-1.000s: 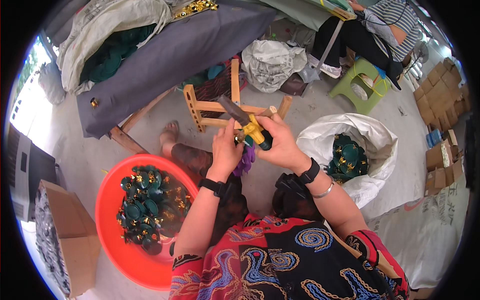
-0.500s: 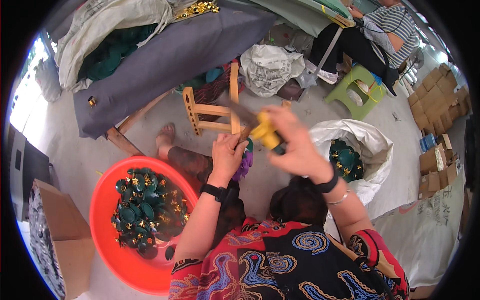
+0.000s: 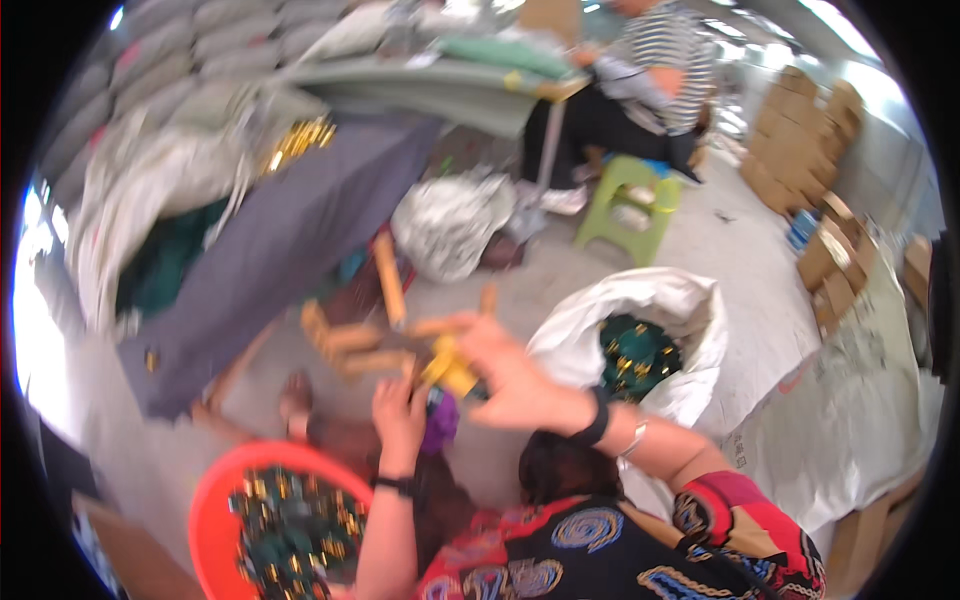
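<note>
My right hand (image 3: 515, 375) is closed round a yellow-handled tool (image 3: 450, 370). A dark, flat part, like a blade, extends from it toward a light wooden frame (image 3: 345, 335) with slotted legs; motion blur hides the tool's exact kind. Just left of the tool, my left hand (image 3: 400, 420) is closed at the near end of one of the frame's wooden bars. Below the tool, close to my left hand, is a purple cloth-like thing (image 3: 440, 425), partly hidden.
An orange-red basin (image 3: 215, 500) at the lower left holds dark green discs with gold pieces. A white sack (image 3: 700, 310) at right holds more. Farther back are a grey cloth-covered surface (image 3: 290, 230), a crumpled white sack (image 3: 450, 225), a green stool (image 3: 625, 210) and a seated person (image 3: 655, 70).
The view has swung up and to the right, so more of the far room shows and the basin is cut off below. Both hands keep their holds; the tool stays at the wooden frame.
</note>
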A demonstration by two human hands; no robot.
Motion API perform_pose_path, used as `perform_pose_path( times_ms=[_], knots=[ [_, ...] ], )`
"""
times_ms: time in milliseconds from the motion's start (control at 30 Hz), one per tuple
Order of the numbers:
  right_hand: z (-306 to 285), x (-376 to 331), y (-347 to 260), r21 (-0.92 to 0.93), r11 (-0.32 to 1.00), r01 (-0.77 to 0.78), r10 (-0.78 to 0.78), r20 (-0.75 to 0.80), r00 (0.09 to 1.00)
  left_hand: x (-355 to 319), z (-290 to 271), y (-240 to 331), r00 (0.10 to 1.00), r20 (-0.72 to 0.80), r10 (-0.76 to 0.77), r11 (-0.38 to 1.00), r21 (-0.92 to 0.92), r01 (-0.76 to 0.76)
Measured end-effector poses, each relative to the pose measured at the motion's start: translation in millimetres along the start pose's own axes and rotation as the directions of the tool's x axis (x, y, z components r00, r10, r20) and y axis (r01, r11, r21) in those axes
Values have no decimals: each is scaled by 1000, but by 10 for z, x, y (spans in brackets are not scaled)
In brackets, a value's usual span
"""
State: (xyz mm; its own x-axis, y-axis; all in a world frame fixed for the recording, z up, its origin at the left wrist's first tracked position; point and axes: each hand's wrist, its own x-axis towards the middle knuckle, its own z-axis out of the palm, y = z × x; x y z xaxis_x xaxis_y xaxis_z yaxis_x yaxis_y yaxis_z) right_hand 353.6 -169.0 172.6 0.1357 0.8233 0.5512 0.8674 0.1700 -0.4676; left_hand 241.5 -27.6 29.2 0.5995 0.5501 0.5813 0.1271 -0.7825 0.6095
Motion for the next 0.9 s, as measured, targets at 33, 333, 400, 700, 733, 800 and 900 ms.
perform_pose_path(
  times_ms=[33, 333, 400, 700, 733, 800, 900],
  knots=[
    [141, -3, -1, 138, 988, -73, 61, 90, 994, -34, -19, -20, 995, -72, 67, 998, 3, -67],
    [514, -54, 263, 298, 931, -212, 246, -82, 966, -88, -167, 178, 985, -52, -165, 986, -10, 165],
    [315, -25, 313, 506, 735, -452, 552, -57, 832, -37, -247, 282, 956, -108, -274, 943, -224, 245],
    [644, -207, 941, 686, 531, -498, 681, 4, 732, 630, -41, 979, 991, 19, -135, 967, -217, 136],
    [610, -242, 997, 697, 599, -393, 615, -86, 784, 727, 24, 1006, 986, 59, -157, 948, -271, 167],
    [482, -209, 823, 661, 436, -610, 639, 250, 727, 753, 85, 789, 983, 94, -158, 943, -281, 178],
    [335, 14, 440, 765, 170, -622, 623, 405, 669, 694, 57, 639, 933, 7, -359, 742, -604, 290]
  ],
)
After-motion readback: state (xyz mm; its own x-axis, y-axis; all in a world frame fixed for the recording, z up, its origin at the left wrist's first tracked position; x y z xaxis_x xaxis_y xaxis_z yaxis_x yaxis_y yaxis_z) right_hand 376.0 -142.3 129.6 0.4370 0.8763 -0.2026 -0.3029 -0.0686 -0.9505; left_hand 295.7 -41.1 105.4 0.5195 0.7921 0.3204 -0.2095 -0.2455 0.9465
